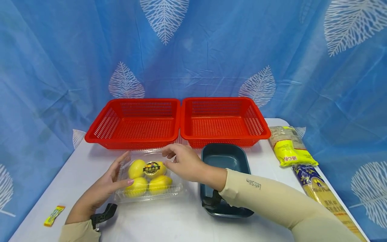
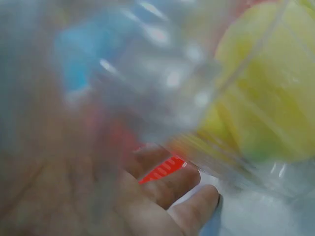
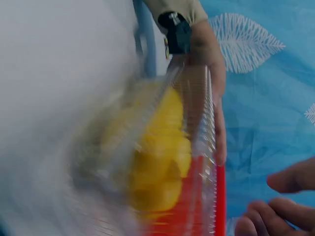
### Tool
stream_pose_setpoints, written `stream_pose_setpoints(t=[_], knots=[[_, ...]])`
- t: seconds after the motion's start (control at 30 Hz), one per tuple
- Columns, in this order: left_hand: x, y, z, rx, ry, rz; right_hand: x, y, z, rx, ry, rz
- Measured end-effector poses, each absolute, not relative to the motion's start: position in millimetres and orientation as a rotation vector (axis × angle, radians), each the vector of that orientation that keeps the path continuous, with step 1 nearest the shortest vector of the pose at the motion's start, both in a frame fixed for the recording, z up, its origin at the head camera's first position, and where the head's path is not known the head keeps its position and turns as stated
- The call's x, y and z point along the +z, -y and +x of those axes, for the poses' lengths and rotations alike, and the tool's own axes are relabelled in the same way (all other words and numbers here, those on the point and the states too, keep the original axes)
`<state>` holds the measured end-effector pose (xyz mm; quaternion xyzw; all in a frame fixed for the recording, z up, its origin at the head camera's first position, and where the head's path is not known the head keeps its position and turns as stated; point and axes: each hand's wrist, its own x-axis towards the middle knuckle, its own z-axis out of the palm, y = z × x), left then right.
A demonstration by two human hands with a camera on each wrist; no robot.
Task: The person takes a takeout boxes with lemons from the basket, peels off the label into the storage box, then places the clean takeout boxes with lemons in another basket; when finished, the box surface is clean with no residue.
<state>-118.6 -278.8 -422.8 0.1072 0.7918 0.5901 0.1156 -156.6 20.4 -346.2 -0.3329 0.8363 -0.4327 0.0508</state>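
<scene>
A clear plastic box [image 1: 151, 197] with several yellow fruits [image 1: 160, 184] inside, which look like lemons, sits in front of the left red basket. A dark round label [image 1: 152, 168] is on its lid. My left hand [image 1: 101, 186] grips the box's left end, its thumb at the front corner and its fingers round the far side. Over the box's right back corner is my right hand [image 1: 187, 164], fingers loosely bent. The right wrist view shows a gap between the right-hand fingers [image 3: 290, 216] and the box. Plastic blurs much of the left wrist view.
Two red baskets, left [image 1: 133, 144] and right [image 1: 226, 137], stand side by side at the back. A dark blue tray [image 1: 225, 149] lies under my right forearm. A yellow-and-clear bag [image 1: 291, 146] and a noodle packet [image 1: 325, 198] lie right; a small yellow packet [image 1: 54, 215] lies left.
</scene>
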Motion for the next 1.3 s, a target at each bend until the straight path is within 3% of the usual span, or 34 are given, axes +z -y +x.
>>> stream_pose_setpoints(t=[0.37,1.3], knots=[[-424.3,277.5,-118.3,1.77,-2.311,0.334,-338.5,20.3,-176.6,-0.871,-2.525,-1.135],[-425.0,274.8,-118.6,1.751,-2.342,0.262,-342.8,46.2,-175.5,-0.646,-2.677,-1.022]])
